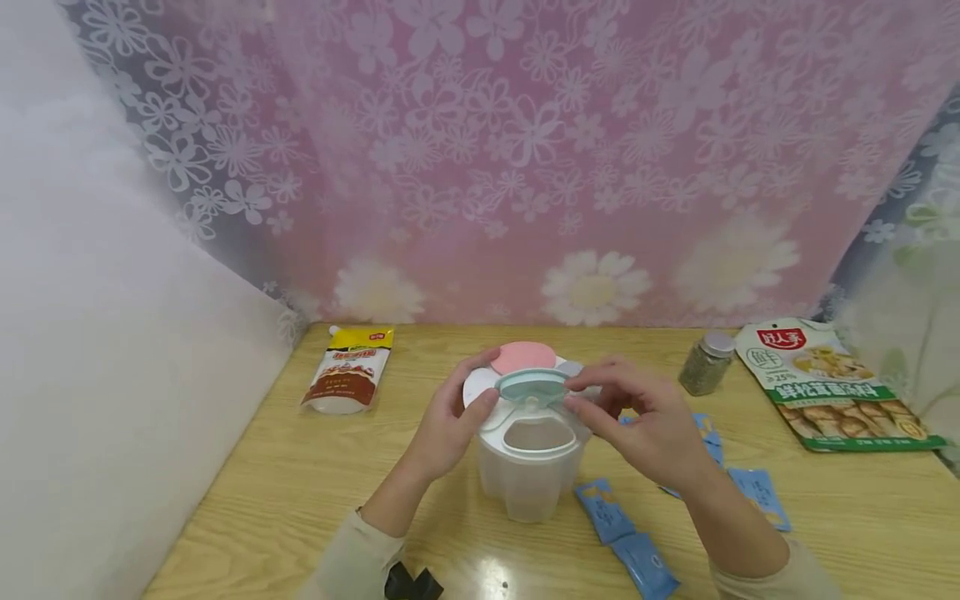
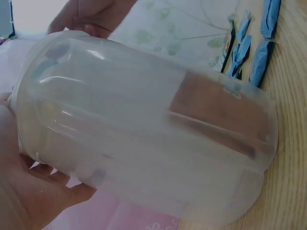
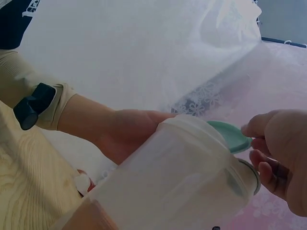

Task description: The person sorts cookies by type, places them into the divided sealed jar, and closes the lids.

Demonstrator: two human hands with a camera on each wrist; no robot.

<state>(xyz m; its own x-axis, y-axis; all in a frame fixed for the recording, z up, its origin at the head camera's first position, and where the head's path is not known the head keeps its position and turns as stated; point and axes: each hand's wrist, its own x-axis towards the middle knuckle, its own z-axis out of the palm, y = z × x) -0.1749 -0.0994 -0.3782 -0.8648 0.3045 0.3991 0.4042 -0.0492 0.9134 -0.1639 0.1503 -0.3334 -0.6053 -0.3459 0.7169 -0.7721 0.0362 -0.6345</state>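
Observation:
A translucent storage container (image 1: 531, 483) stands upright on the wooden table, its white top carrying coloured flaps. The green flap (image 1: 534, 387) is raised above a front opening, while the pink flap (image 1: 523, 357) lies at the back. My left hand (image 1: 442, 437) holds the container's top from the left side. With thumb and fingertips, my right hand (image 1: 652, 425) pinches the right edge of the green flap; the right wrist view shows that flap (image 3: 231, 136) beside the fingers. Through the container wall, the left wrist view shows a brown packet (image 2: 220, 108) at the bottom.
Several blue sachets (image 1: 604, 510) lie right of the container. Farther right are a capped glass jar (image 1: 705, 367) and a green-and-white food pouch (image 1: 840, 387). A spouted yellow, white and brown pouch (image 1: 349, 371) lies at back left, before a floral curtain (image 1: 480, 167).

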